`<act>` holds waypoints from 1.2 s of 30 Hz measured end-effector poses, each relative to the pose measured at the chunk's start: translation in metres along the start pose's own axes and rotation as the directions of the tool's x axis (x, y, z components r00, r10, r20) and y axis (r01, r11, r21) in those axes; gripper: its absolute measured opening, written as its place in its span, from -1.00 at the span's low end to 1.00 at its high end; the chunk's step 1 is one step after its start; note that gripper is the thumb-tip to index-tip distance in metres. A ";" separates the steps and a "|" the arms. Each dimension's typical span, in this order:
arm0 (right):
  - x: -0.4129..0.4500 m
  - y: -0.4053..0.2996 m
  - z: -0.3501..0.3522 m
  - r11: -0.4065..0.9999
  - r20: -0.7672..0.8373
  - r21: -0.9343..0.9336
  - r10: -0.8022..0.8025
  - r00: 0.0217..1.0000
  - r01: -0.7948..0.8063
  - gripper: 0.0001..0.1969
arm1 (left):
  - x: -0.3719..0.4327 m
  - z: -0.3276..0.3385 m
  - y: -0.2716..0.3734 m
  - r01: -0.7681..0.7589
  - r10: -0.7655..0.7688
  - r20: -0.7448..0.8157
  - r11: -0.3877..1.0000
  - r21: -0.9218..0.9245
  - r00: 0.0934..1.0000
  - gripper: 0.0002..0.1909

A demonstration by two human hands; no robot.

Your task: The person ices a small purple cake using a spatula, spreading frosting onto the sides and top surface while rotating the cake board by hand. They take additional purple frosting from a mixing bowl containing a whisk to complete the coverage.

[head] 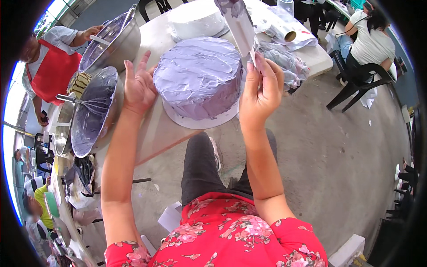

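A round cake covered in lavender icing [198,73] stands on a white round cake board [200,123] near the table's edge. Its top shows ridged spreading marks. My right hand [262,88] grips the handle of a white spatula [238,31], its blade raised and smeared with purple icing. At the cake's left side is my left hand [140,83], palm turned up, fingers apart, holding nothing; some of its fingers are partly hidden by the cake. Left of it, a metal bowl [115,133] smeared with purple icing lies tilted, with a wire whisk [93,106] in it.
Behind stand a white-iced cake [196,20], a roll of film or paper [283,31] and a crumpled cloth [283,61]. A person in a red apron [55,71] touches a large steel bowl [125,46]. Another person sits on a black chair [362,75] at right.
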State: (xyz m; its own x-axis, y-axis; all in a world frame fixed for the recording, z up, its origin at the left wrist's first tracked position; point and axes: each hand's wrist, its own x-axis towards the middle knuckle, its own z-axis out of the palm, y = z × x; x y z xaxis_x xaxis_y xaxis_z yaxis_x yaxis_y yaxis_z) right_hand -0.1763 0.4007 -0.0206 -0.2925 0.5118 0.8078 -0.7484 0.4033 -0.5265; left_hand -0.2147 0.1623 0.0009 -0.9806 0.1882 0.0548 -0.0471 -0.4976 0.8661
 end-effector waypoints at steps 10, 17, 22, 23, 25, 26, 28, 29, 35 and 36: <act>0.002 0.018 0.001 0.987 -0.008 -0.081 -0.137 0.991 0.136 -0.78 | -0.016 -0.004 0.002 -0.008 0.008 0.009 1.000 0.013 1.000 -0.10; 0.010 0.025 0.010 0.989 -0.019 -0.043 -0.146 0.989 0.145 -0.74 | -0.056 -0.006 0.004 -0.062 0.063 -0.043 0.998 0.028 0.997 -0.13; 0.018 0.016 -0.002 0.986 0.081 -0.049 -0.157 0.984 0.161 -0.79 | -0.094 0.005 -0.004 -0.140 0.142 -0.261 0.990 0.027 0.955 -0.22; 0.022 0.012 -0.009 0.984 0.090 -0.048 -0.164 0.982 0.169 -0.79 | -0.106 0.008 -0.008 -0.172 0.172 -0.302 0.985 0.026 0.938 -0.28; 0.031 0.002 -0.025 0.968 0.216 -0.105 -0.203 0.955 0.230 -0.78 | -0.135 0.018 -0.020 -0.205 0.195 -0.361 0.979 0.011 0.912 -0.43; 0.032 -0.006 -0.031 0.966 0.258 -0.119 -0.192 0.947 0.228 -0.78 | -0.152 0.022 -0.029 -0.205 0.186 -0.389 0.979 -0.008 0.902 -0.50; 0.033 -0.026 -0.043 0.974 0.322 -0.124 -0.140 0.936 0.189 -0.78 | -0.186 0.029 -0.050 -0.126 0.110 -0.295 0.991 -0.036 0.949 -0.54; 0.034 -0.035 -0.049 0.981 0.368 -0.138 -0.079 0.926 0.139 -0.78 | -0.195 0.033 -0.063 -0.028 -0.002 -0.258 0.993 -0.113 0.966 -0.57; 0.046 -0.082 -0.074 0.977 0.487 -0.208 0.064 0.871 0.044 -0.81 | -0.174 0.069 -0.101 0.351 -0.397 -0.105 0.886 -0.303 0.912 -0.61; 0.050 -0.087 -0.077 0.979 0.535 -0.203 0.086 0.840 0.029 -0.81 | -0.168 0.071 -0.102 0.347 -0.389 -0.075 0.881 -0.321 0.918 -0.60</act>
State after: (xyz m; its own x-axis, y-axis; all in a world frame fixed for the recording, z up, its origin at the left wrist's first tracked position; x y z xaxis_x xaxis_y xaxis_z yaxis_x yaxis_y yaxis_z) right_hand -0.0805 0.4496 0.0456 -0.6290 0.0588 0.7752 -0.6199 0.5639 -0.5457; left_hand -0.0318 0.2414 -0.0617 -0.8962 0.3026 -0.3244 -0.4432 -0.6446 0.6230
